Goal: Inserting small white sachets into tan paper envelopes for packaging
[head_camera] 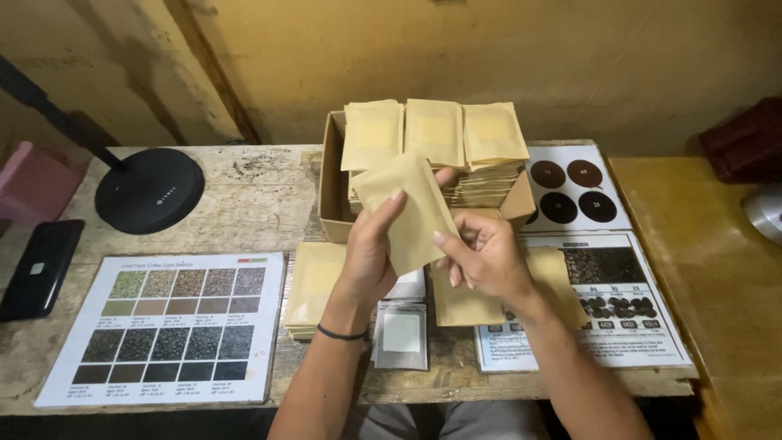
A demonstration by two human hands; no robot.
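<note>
I hold a tan paper pouch [407, 204] up over the table, tilted. My left hand [368, 253] grips its left edge, thumb across the front. My right hand [481, 257] pinches its lower right edge. Behind the pouch stands an open cardboard box [332, 195] packed with stacks of similar tan pouches [436, 130]. Below my hands lie a stack of tan pouches [314, 285], another tan pouch [464, 305], and a small silver pouch with a white window [401, 334].
A laminated colour chart of bean samples [163, 326] lies at the left. Charts with dark round swatches [574, 191] and bean pictures [619, 301] lie at the right. A black round lamp base [149, 189] and a black phone [39, 267] sit at the far left.
</note>
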